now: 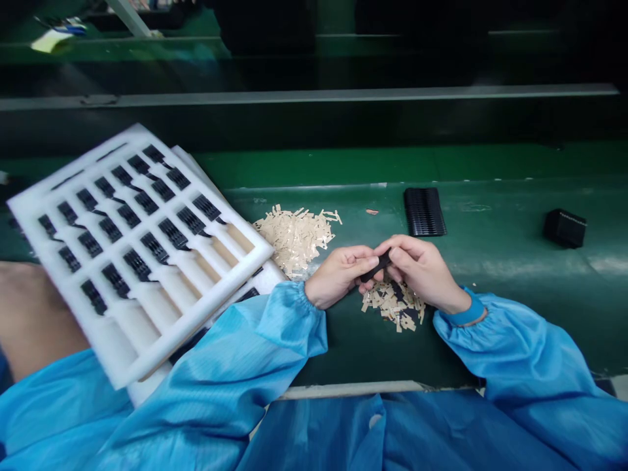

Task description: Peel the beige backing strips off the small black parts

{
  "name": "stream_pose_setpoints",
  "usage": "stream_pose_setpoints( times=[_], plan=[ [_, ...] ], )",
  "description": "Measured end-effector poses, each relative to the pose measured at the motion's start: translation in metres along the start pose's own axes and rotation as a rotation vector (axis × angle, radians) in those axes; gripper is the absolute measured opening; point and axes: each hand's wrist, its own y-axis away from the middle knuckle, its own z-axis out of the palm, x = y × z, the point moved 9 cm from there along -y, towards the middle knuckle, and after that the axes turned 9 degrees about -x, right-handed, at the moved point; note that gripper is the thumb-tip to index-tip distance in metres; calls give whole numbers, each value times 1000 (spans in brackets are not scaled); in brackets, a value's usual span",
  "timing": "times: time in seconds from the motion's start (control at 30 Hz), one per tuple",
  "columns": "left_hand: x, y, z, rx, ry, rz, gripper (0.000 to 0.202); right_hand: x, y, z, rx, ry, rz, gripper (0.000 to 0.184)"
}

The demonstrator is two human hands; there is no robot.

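Presently we find the left hand [338, 277] and right hand [422, 273] pinching a slim black strip [377, 267] between closed fingertips at centre frame, just above a loose pile of pale-gold metal pieces [392, 305]. A slipped pinch could drop it there, mixing parts.

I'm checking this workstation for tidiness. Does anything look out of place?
A heap of loose beige strips lies directly on the green work bench, with a small brownish scrap apart from it. The white foam tray is tilted, overhanging the bench edge rather than lying flat.
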Motion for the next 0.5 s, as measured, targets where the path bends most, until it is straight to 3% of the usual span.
stream_pose_setpoints(
  times=[0.2, 0.5],
  plan=[
    [2, 0, -1, 15, 6, 28, 38, -7, 2, 1, 24, 161, -107, 26],
    [1, 1, 5, -23, -33, 0, 38, 1, 0, 5, -68, -60, -55, 28]
  ],
)
